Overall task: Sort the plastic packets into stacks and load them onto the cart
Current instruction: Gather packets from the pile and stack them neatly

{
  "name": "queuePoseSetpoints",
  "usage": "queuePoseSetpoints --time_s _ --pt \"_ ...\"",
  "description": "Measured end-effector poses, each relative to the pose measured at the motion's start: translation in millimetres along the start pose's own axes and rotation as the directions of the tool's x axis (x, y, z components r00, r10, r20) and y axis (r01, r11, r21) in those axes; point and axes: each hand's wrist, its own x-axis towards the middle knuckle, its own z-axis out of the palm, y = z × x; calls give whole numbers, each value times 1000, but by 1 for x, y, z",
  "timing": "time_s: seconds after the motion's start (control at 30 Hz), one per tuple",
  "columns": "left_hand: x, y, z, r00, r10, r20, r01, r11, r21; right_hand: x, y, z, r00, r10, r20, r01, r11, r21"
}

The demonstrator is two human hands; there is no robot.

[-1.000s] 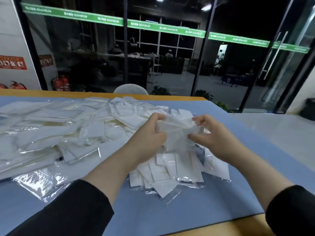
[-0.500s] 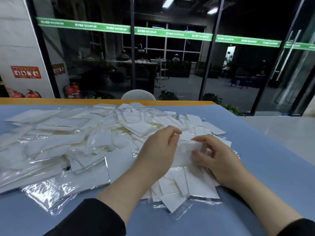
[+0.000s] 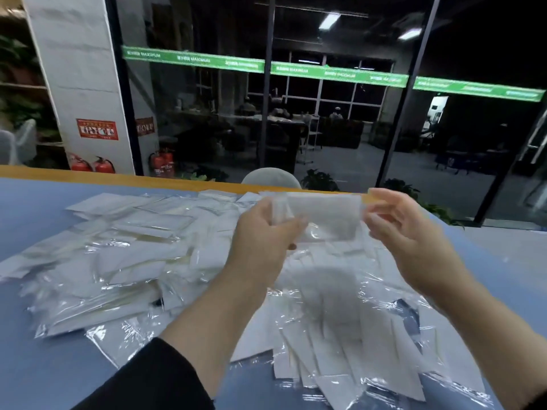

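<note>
In the head view, a small stack of plastic packets (image 3: 322, 216) is held up above the blue table (image 3: 44, 202), gripped at its left end by the curled fingers of the left hand (image 3: 262, 241) and pinched at its right end by the right hand (image 3: 405, 232). Below the hands, a loose pile of packets (image 3: 142, 261) is spread over the table, and the cart is not seen.

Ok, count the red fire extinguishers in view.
4: two stand left of the white pillar's base, two more behind the glass; others may be hidden.
</note>
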Motion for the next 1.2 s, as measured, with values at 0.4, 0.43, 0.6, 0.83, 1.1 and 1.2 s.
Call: queuePoseSetpoints --time_s 0.4,0.43,0.6,0.83,1.1,1.2 --pt "21 -32 -37 934 275 -229 -147 878 456 78 47 69 912 306 272 -56 751 -658" --pt "23 -34 -37 937 264 -230 -138 882 451 79 52 72 913 309 267 -56 742 -667" --pt "29 -35 -37 942 225 -248 -114 912 395 75 74 78 971 192 142 -50 745 -666" --pt "29 -35 -38 944 129 -303 -31 951 308 83 41 49 998 51 31 -28 857 -514" --pt "27 -27 -37 938 51 -343 28 975 220 46 -32 -15 890 127 438 88 894 -439" --pt "20 -24 -26 982 -56 -179 85 984 157 24 -16 -4 865 176 470 73 883 -463"
